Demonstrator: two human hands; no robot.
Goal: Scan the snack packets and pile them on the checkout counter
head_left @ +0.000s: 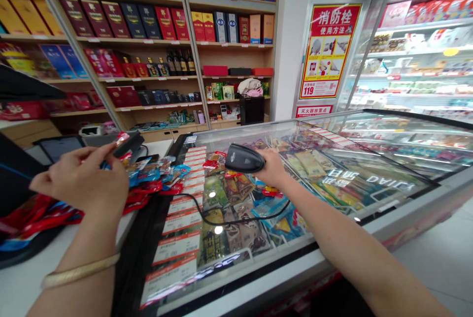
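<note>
A long white freezer with a clear glass top [266, 280] has lots of colourful flat food packets [242, 186] inside. Over the glass is a black, rounded plastic scanner [242, 158] with a thin black cord [236, 221]. The right hand [271, 167] is wrapped around its handle. The left hand [90, 176], half curled, is by a pile of shiny red and blue packets [148, 172]; I can't tell if it grips one. White letters say "DAILY"; a red and yellow poster [328, 51] says "119".
</note>
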